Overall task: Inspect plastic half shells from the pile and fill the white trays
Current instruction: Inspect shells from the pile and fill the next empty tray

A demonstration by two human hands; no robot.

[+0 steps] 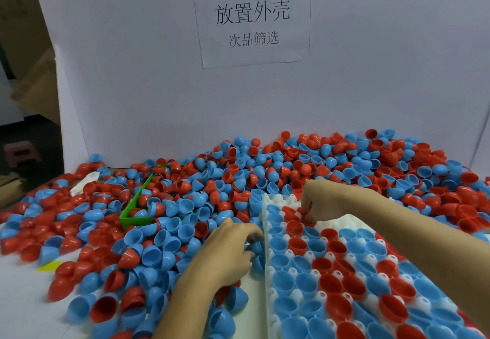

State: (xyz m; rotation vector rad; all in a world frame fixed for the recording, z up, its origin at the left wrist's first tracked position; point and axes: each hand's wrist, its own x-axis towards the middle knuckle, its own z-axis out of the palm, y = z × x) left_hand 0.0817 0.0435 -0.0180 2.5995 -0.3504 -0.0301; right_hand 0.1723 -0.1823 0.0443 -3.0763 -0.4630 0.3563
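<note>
A white bench (23,309) stands against a white board wall (132,87) bearing a printed paper sign (252,18), and a wide pile of red and blue plastic half shells (265,169), too many to count, half buries one green plastic bin (132,206). The left hand (228,251), fingers loosely curled, touches blue shells beside the one white moulded tray (342,223), which is mostly filled. The right hand (318,201), closed into a pinch, presses a red half shell (309,218) at the tray's far rows.
</note>
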